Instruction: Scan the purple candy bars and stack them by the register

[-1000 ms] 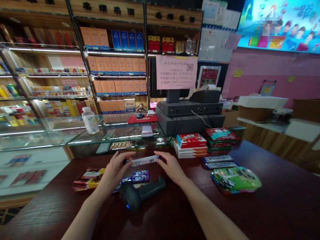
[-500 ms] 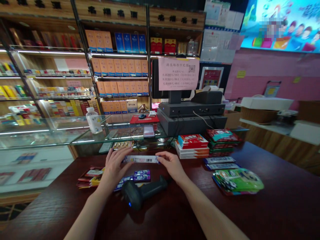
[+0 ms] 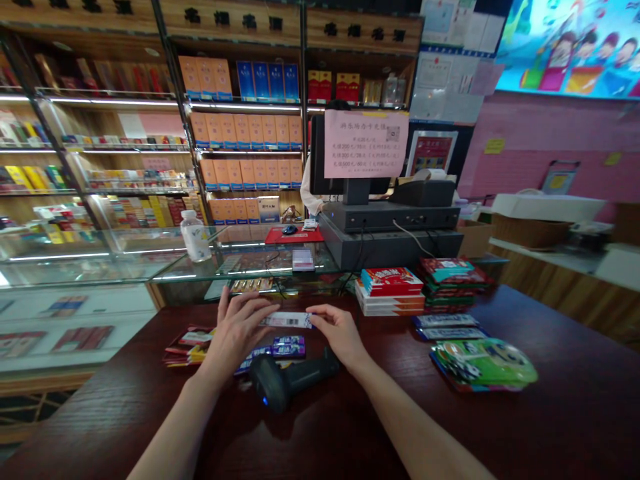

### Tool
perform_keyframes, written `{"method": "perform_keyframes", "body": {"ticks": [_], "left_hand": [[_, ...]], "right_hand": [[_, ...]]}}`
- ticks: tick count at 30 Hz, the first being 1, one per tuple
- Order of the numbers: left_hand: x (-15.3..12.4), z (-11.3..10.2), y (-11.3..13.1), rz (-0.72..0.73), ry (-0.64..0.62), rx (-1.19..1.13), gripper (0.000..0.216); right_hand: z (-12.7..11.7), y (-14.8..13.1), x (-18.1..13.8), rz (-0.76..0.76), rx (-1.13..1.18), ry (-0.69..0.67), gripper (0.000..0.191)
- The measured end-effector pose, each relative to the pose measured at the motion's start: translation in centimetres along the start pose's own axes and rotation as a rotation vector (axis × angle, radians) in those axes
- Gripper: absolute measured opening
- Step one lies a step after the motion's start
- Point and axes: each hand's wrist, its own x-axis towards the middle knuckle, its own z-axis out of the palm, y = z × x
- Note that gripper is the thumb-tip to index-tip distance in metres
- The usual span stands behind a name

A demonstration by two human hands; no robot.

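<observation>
While both the left hand [image 3: 240, 327] and right hand [image 3: 337, 331] keep pinching the slim pack [image 3: 287, 320], it has dropped nearer the scanner [image 3: 287, 380].

We counted two hands, the left hand [image 3: 239, 328] and the right hand [image 3: 337, 331], and one slim packet [image 3: 287, 320]. We also saw one scanner [image 3: 287, 380], one bottle [image 3: 195, 235] and one till [image 3: 390, 223].

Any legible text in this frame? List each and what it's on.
Nothing reads cleanly.
Slim pack held by left hand and right hand: barcode and print, too small.
Pink sign on the monitor: rows of characters and numbers, blurred.
Shelf header boards: dark characters, blurred.
Purple pack: blurred.
</observation>
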Motion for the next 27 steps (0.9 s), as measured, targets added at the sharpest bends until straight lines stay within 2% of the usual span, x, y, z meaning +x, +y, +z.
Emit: {"method": "perform_keyframes", "body": {"ticks": [12,16,19,21,27], "left_hand": [[0.2,0.5,0.6,-0.011,0.014,0.031,0.042],[-0.1,0.6,0.3,-0.048,0.046,0.079,0.043],[-0.4,0.5,-0.1,-0.11,0.077,0.096,0.042],[-0.5,0.4,-0.3,-0.153,0.101,0.099,0.04],[-1.2,0.2,-1.0,-0.24,0.139,0.161,0.035]], "right_hand": [[0.0,0.9,0.1,-0.012,-0.031,-0.021,0.026],[-0.2,0.8,-0.1,-0.013,-0.078,-0.082,0.037],[-0.9,0.0,-0.5,-0.074,-0.195,-0.116,0.048],[-1.6,-0.8,-0.9,-0.129,-0.284,-0.184,0.051],[-2.3,-2.8,-2.3,-0.231,-0.547,-0.602,0.067]]}}
